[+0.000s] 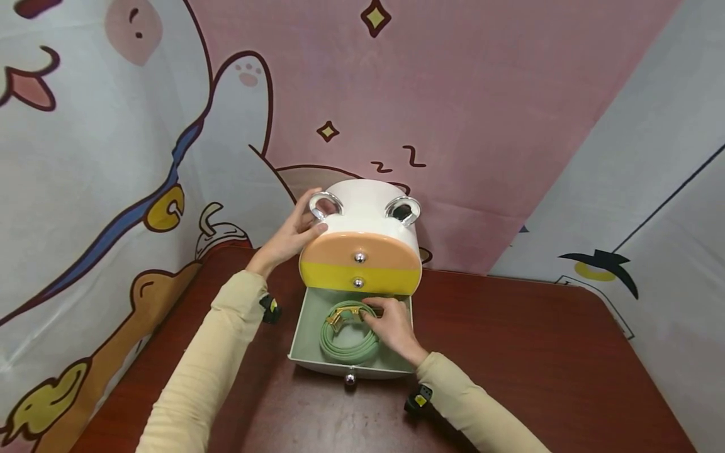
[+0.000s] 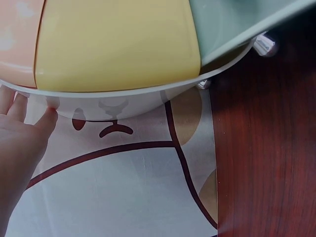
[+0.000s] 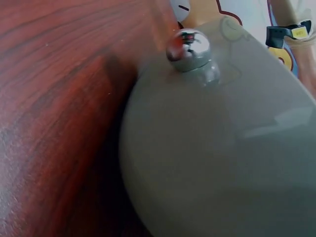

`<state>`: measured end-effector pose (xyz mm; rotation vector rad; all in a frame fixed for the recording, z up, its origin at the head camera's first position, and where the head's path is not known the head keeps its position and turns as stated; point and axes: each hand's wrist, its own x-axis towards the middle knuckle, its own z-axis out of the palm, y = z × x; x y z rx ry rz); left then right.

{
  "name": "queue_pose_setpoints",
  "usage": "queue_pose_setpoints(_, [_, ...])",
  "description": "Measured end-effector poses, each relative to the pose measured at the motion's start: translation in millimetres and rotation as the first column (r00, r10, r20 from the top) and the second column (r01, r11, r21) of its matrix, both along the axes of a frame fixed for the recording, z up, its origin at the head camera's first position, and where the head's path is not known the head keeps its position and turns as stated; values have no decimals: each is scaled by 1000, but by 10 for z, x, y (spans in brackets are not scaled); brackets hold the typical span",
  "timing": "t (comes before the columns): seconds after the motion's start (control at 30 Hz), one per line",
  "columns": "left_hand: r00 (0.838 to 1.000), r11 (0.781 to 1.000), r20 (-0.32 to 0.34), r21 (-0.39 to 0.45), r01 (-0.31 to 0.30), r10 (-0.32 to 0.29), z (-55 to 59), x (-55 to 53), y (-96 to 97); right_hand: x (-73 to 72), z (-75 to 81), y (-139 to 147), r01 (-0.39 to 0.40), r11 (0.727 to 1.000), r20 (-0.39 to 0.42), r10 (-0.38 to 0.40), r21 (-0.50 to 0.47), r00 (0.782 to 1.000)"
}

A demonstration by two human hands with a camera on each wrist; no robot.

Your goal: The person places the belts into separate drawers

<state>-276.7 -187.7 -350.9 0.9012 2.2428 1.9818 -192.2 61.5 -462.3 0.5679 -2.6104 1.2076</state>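
Observation:
A white storage box [image 1: 362, 211] with rounded sides and two silver rings on top stands on the table, its lowest pale green drawer [image 1: 308, 327] pulled out. Inside the drawer lies a coiled green belt [image 1: 347, 356] with a gold buckle [image 1: 335, 319]. My right hand [image 1: 394, 324] reaches in from the right and pinches the belt near its buckle with thumb and fingertips. At the box's left side, my left hand [image 1: 291, 236] rests with extended fingers on the white shell [image 2: 143, 103]. The drawer's front and silver knob [image 3: 189, 49] fill much of the right wrist view, where the belt is hidden.
Above the open drawer, an orange drawer front [image 1: 328, 248] and a yellow one [image 1: 325, 275] are closed, each with a silver knob. The reddish-brown table [image 1: 538, 352] extends to both sides. A cartoon-printed cloth [image 1: 481, 126] hangs behind the box.

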Motion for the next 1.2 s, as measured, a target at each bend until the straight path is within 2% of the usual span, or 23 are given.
queue_pose_setpoints(0.23, [1000, 1000, -23, 5, -3, 4, -58, -64, -4, -12, 36, 38, -9, 1000, 53, 9, -1, 999])
queue_pose_setpoints(0.57, [1000, 1000, -23, 2, 6, -6, -61, -66, -5, 8, 117, 112, -93, 993, 130, 102, -74, 986])
queue_pose_setpoints(0.87, [1000, 1000, -17, 16, 11, -11, -62, -58, -15, 72, 170, 163, -174, 979, 147, 189, -106, 971])
queue_pose_setpoints(1.03, [1000, 1000, -27, 15, 16, -16, -70, -63, -18, 136, 215, 172, -224, 962, 168, 250, -159, 954])
queue_pose_setpoints(1.07, [999, 1000, -28, 14, 17, -16, -71, -61, -19, 169, 262, 165, -240, 954, 175, 271, -179, 947])
queue_pose_setpoints(1.2, [999, 1000, -27, 18, 22, -22, -73, -62, -10, 233, 280, 162, -294, 920, 204, 350, -261, 914])
